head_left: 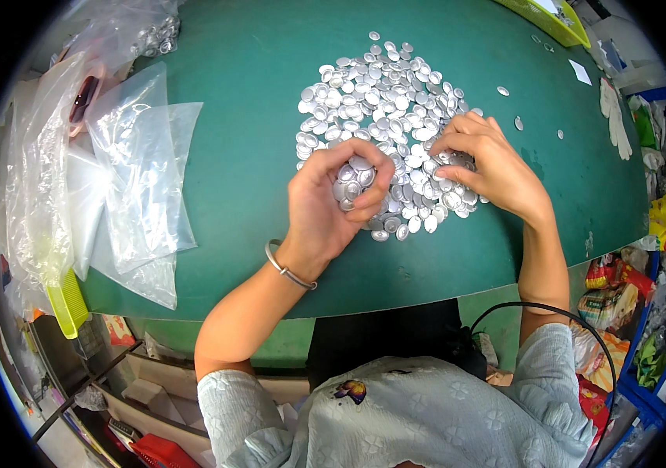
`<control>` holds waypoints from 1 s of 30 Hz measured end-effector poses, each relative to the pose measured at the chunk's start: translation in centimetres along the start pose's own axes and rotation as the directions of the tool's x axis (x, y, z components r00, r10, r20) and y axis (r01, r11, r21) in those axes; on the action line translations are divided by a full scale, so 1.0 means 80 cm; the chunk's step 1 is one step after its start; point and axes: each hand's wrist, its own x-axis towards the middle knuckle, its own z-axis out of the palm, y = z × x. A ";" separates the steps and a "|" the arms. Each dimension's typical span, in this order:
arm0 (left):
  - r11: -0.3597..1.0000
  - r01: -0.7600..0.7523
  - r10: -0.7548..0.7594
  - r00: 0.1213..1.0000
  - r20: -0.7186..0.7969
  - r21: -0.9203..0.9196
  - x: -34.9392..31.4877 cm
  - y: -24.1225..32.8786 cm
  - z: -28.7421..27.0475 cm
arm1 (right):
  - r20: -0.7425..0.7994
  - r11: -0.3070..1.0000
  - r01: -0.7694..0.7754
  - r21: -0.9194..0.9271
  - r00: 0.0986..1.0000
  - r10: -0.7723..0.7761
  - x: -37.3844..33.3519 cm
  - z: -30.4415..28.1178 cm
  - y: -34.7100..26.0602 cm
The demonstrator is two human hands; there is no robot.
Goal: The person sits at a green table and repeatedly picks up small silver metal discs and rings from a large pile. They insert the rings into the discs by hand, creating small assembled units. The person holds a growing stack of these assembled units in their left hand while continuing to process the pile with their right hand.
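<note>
A heap of small silvery oval metal discs [383,101], longest front to back on the green tabletop [247,78], meets the nearer right hand [498,162], half open, its grip unclear, while the left hand [319,199] curls around a handful [352,183] above the near-left edge.

Lit brightly; shows glare on plastic bags [142,175] at the left edge of the table [247,156] and on silver discs [399,101]; bends along the near edge; darkens to black at frame corners
</note>
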 end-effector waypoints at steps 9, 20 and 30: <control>0.973 0.026 0.010 0.988 -0.156 0.228 0.003 -0.006 0.005 | -0.099 0.959 -0.106 0.264 0.986 0.136 0.007 -0.002 0.002; 0.849 0.013 0.101 0.977 -0.188 0.529 -0.002 -0.015 0.011 | 0.187 0.186 -0.240 0.953 0.947 0.262 0.004 0.032 -0.020; 0.865 0.000 0.106 0.977 -0.184 0.502 -0.003 -0.013 0.012 | 0.183 0.282 -0.231 0.931 0.965 0.187 0.002 0.031 -0.028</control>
